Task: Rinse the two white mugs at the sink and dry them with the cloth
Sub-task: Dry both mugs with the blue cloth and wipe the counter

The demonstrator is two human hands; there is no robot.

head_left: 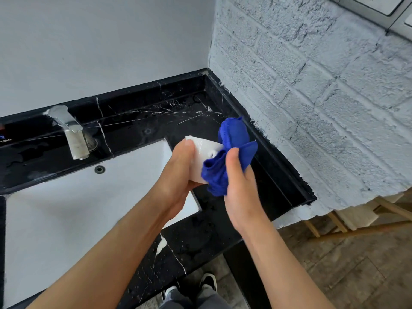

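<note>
my left hand (178, 175) is gripping a white mug (204, 156) over the sink's (66, 208) right edge; my right hand (239, 186) is pinching the blue cloth (231, 152) against it.

"COLD" (6, 140) showing in white letters on black bench (133, 128), far left edge, beside tap (71, 132). Blue mark above it cropped, unreadable.

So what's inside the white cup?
Part of the blue cloth is pushed into the white mug, held there by the right hand. The left hand grips the mug. The cloth hides its inside.
</note>
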